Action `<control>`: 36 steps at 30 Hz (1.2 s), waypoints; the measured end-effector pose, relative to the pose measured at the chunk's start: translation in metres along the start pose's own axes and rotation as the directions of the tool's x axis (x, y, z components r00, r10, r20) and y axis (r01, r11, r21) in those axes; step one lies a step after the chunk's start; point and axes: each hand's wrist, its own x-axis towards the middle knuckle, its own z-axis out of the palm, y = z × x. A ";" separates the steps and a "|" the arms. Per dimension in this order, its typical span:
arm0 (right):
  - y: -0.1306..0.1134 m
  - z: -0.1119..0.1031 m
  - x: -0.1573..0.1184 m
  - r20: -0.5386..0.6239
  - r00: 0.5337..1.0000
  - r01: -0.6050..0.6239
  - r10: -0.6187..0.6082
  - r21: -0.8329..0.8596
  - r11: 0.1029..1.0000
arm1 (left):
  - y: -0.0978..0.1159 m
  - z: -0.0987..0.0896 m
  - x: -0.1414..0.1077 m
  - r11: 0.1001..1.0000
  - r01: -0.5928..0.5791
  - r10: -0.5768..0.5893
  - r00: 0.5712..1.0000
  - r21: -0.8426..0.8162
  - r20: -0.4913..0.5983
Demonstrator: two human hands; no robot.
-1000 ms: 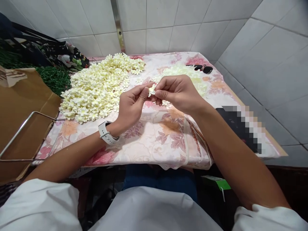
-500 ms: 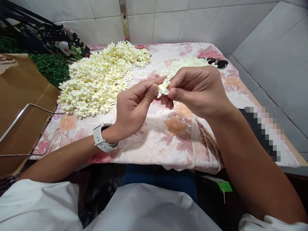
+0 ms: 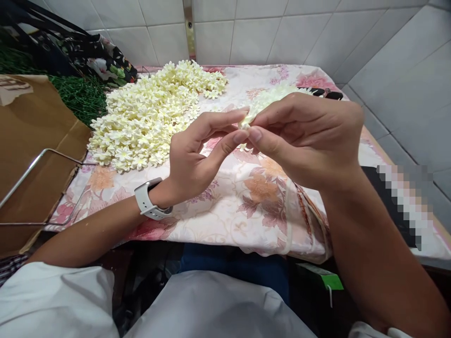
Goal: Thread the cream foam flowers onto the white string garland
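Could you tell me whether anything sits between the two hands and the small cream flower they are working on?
Nothing visible does: the left hand and right hand both pinch the flower directly at their fingertips, raised above the floral cloth.

This looks like a small home workshop for making artificial flowers. A table under a pink floral cloth point(image 3: 253, 206) stands in a white-tiled corner point(image 3: 282, 33), heaped with cream fabric blossoms point(image 3: 148, 122), with bundled green wire stems point(image 3: 79, 96) and brown cardboard point(image 3: 31, 141) alongside.

Cardboard point(image 3: 31, 141), green stems point(image 3: 79, 96), perhaps sunglasses point(image 3: 326, 93) on the floral cloth point(image 3: 225, 206).
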 end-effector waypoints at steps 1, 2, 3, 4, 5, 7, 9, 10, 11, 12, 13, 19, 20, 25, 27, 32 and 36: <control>0.000 0.000 0.000 0.008 1.000 -0.003 0.003 0.008 1.000 | 0.000 -0.001 0.002 1.000 0.000 0.000 1.000 -0.012 -0.008; 0.000 0.000 -0.001 0.020 1.000 -0.009 0.009 0.024 1.000 | 0.001 -0.001 0.004 0.999 -0.001 0.001 1.000 -0.035 -0.016; 0.000 -0.001 -0.001 0.031 0.999 -0.014 0.013 0.043 0.999 | 0.002 -0.002 0.006 0.998 -0.005 0.003 1.000 -0.066 -0.023; 0.000 -0.001 -0.001 0.039 0.999 -0.018 0.016 0.054 0.998 | 0.002 -0.002 0.008 0.996 -0.009 0.007 1.000 -0.094 -0.023; -0.001 -0.002 -0.001 0.043 0.999 -0.015 0.013 0.054 0.998 | 0.003 -0.002 0.010 0.994 -0.014 0.012 1.000 -0.112 -0.016; -0.002 -0.003 -0.001 0.042 0.999 0.015 -0.016 0.023 1.000 | 0.004 -0.003 0.012 0.994 -0.010 0.011 1.000 -0.108 0.009; -0.004 -0.004 -0.001 0.040 0.997 0.072 -0.072 -0.009 0.997 | 0.006 -0.004 0.013 0.996 0.010 -0.007 0.999 -0.094 0.033; -0.005 -0.004 0.000 0.043 0.994 0.098 -0.098 -0.014 0.995 | 0.007 -0.005 0.013 0.995 0.024 -0.020 0.999 -0.096 0.043; -0.006 -0.004 0.000 0.047 0.992 0.117 -0.116 -0.014 0.993 | 0.007 -0.005 0.013 0.994 0.037 -0.032 0.998 -0.102 0.050; -0.007 -0.004 0.000 0.051 0.991 0.126 -0.126 -0.014 0.992 | 0.008 -0.005 0.013 0.993 0.045 -0.039 0.998 -0.107 0.058; -0.009 -0.004 0.001 0.053 0.991 0.127 -0.126 -0.019 0.992 | 0.009 -0.005 0.012 0.993 0.050 -0.043 0.997 -0.108 0.064; -0.014 -0.005 -0.001 0.047 0.996 0.082 -0.079 -0.055 0.995 | 0.013 -0.006 0.011 0.997 0.074 -0.072 0.993 -0.022 0.095; -0.013 -0.004 -0.001 0.050 0.995 0.086 -0.084 -0.047 0.995 | 0.014 -0.006 0.011 0.997 0.069 -0.067 0.992 -0.020 0.108; -0.010 -0.004 0.000 0.046 0.995 0.094 -0.092 -0.050 0.994 | 0.019 -0.005 0.011 0.996 0.049 -0.040 0.992 -0.078 0.119; -0.010 -0.004 0.000 0.038 0.995 0.092 -0.090 -0.048 0.995 | 0.022 -0.004 0.010 0.994 0.055 -0.047 0.995 -0.095 0.085; -0.016 -0.001 -0.002 0.074 0.997 0.006 -0.013 0.095 0.996 | 0.022 -0.004 0.006 0.999 -0.010 0.010 1.000 -0.033 0.018; -0.015 0.003 -0.002 0.055 0.998 0.023 -0.031 0.140 0.990 | 0.008 -0.012 0.004 0.965 -0.209 0.191 0.974 0.159 0.122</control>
